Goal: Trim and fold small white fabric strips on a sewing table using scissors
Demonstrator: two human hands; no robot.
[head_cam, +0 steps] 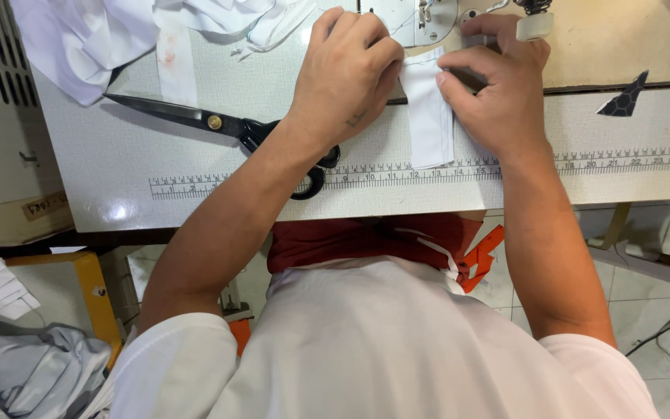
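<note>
At the bottom of the frame, nearest the camera, the person's white shirt (397, 349) fills the lower centre, with a red garment (366, 237) at the lap just under the surface edge. In the lower left corner, crumpled grey fabric (32, 372) lies beside a yellow-edged box (91, 295).

The pale speckled surface (118, 155) spans the middle of the frame. A printed ruler strip (622, 161) runs along its near edge from left of centre to the right border. Black-handled scissors (219, 124) lie left of centre, blades pointing to the upper left, handles partly hidden under the left forearm.

Both forearms reach up from the lower corners toward the upper centre. The left hand (347, 74) is curled, fingers bent down, pressing on the left edge of a white fabric strip (430, 116). The right hand (498, 89) is likewise curled, fingertips and thumb pinching the right edge of the same strip. The strip lies flat on the surface between the two hands, in the upper centre of the frame, and its lower end overlaps the ruler strip.

Directly beyond the hands, at the top edge, the sewing machine (428, 15) base and needle area are partly visible. Loose white cloth (94, 35) is piled in the upper left. A small dark triangular scrap (626, 99) lies in the upper right.
</note>
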